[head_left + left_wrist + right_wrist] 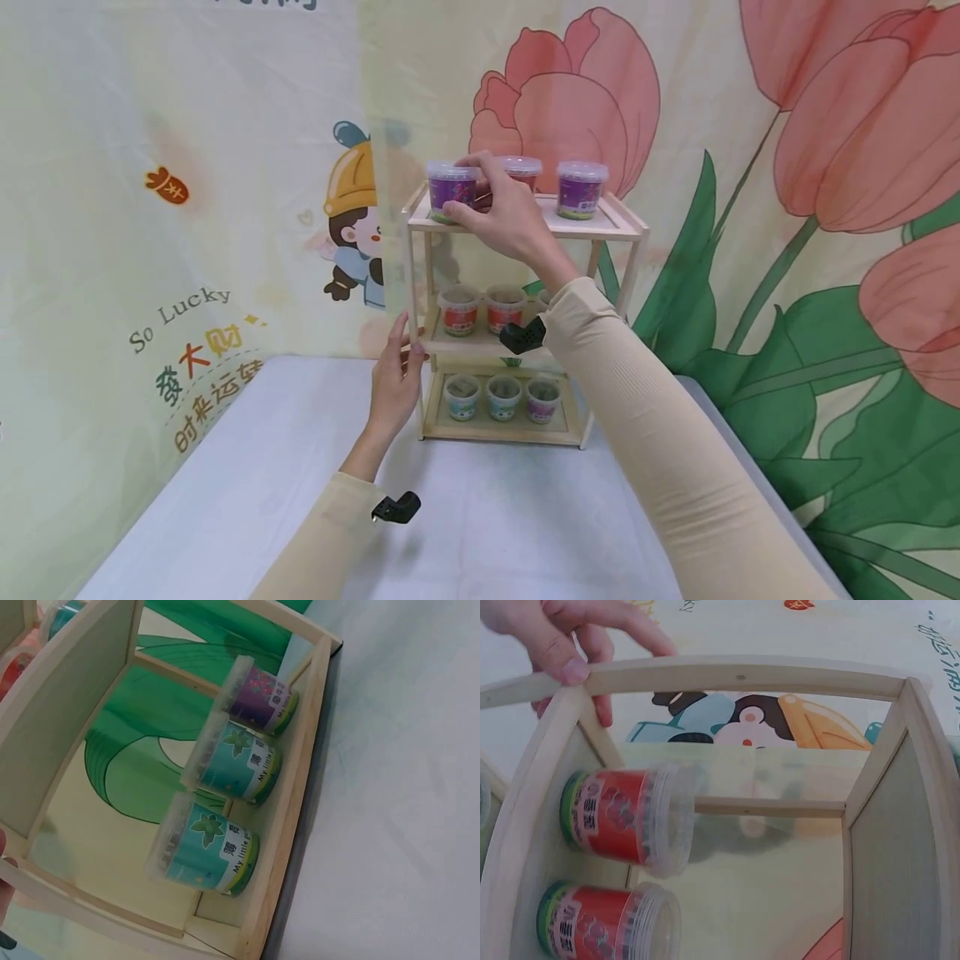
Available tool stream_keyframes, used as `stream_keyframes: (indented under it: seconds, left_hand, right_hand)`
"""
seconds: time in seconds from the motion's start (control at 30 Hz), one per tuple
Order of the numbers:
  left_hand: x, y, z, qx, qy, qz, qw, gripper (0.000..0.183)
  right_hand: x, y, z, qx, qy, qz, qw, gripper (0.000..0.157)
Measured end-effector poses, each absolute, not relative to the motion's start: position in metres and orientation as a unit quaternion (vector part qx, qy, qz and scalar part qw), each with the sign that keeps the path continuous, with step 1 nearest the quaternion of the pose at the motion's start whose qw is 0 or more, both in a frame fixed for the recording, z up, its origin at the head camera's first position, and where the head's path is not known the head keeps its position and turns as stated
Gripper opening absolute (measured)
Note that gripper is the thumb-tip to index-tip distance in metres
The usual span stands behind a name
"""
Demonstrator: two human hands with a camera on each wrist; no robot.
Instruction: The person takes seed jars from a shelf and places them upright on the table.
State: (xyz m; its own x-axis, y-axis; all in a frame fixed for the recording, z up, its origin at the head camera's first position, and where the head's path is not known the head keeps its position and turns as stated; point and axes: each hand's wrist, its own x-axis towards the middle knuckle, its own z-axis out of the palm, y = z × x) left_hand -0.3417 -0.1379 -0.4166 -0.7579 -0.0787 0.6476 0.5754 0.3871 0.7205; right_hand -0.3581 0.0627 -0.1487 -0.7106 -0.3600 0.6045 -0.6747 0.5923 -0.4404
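At the front left of the top tier, a small purple-labelled plastic tub with a clear lid (452,190), grasped in the right hand (510,212), thumb in front and fingers round the far side. Cannot tell whether resting on the shelf or just above. Beneath, a pale wooden three-tier rack (585,232), left upright (412,275) pinched at middle-tier height between thumb and fingers of the left hand (396,379).

Looks like positioning of the tub on the top tier, with the rack braced. Next, probably: keep the base level, then ease fingers out without nudging the neighbour.

Close by and in the way: a red-labelled tub (521,169), partly behind the right hand; farther right, a second purple tub (579,192). On the middle tier, two red-labelled tubs (459,312), plus another mostly hidden by the beige right sleeve (645,400). On the bottom tier, two teal tubs (462,400) and a purple one (542,402). Below, a white-covered table (480,508); behind, a tulip-printed backdrop (562,108).
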Motion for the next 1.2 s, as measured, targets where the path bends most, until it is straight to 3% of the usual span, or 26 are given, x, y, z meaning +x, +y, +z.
stream_keyframes:
  seconds: [0.67, 1.2]
  left_hand:
    - [-0.341, -0.132, -0.417, -0.154, -0.769, -0.531, 0.321, 0.057]
    - [-0.339, -0.134, -0.414, -0.149, -0.775, -0.523, 0.321, 0.058]
  right_hand:
    - [-0.35, 0.065, -0.155, 0.333, -0.841, 0.349, 0.243, 0.053]
    - [-0.324, 0.058, -0.155, 0.35, -0.83, 0.333, 0.28, 0.049]
